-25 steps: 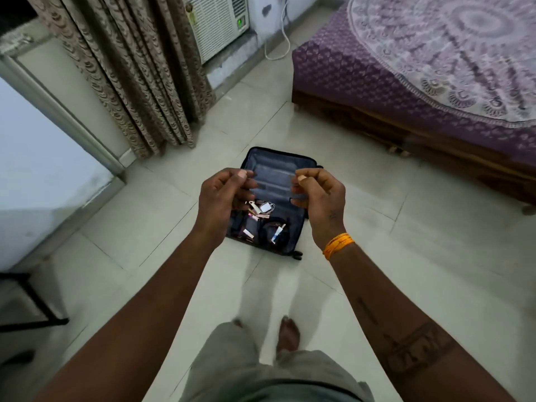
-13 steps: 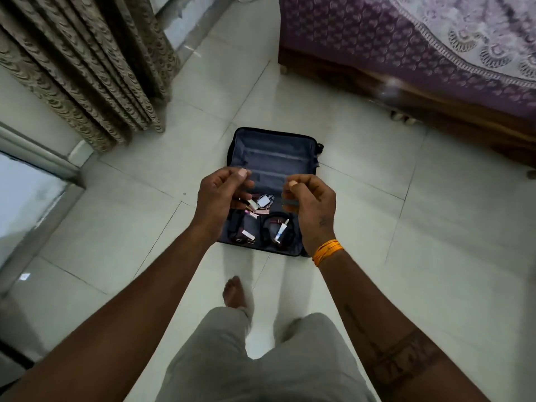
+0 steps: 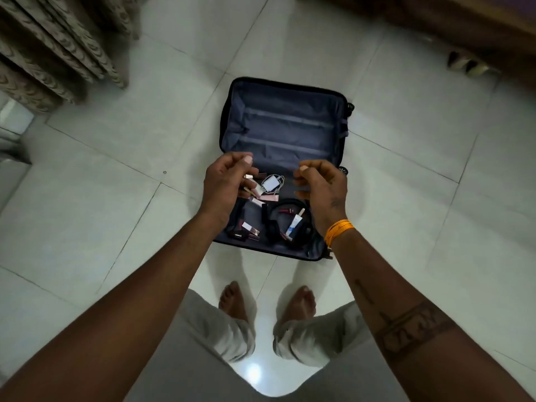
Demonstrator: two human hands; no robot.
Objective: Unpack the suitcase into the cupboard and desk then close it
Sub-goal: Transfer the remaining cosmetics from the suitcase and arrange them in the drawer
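At the bottom of the frame the person's forearms and grey trouser legs (image 3: pixel 223 335) are cut off by the edge, and two bare feet (image 3: pixel 235 298) stand on the pale glossy floor tiles (image 3: pixel 116 146). A dark band tattoo on the right forearm carries marks too blurred to read, and an orange thread wristband (image 3: pixel 338 230) circles the right wrist. Both hands hover above the open dark-blue fabric suitcase (image 3: pixel 285 129) at the centre of the frame: the left hand (image 3: pixel 224 187) has its fingers loosely curled, thumb near the forefinger, and the right hand (image 3: pixel 322 187) is curled the same way — neither visibly grasps anything, though their undersides are hidden. They cover part of the near half of the case, where black over-ear headphones (image 3: pixel 285 224), a white charger with coiled cable (image 3: pixel 271 182), a small white-and-blue tube (image 3: pixel 293 226) and several pink and maroon cosmetic sticks (image 3: pixel 251 229) lie jumbled; no label on them is legible. The far half shows only grey lining. Brown patterned curtains (image 3: pixel 55 47) hang at upper left, and a dark wooden bed base (image 3: pixel 435 21) is cropped at upper right.
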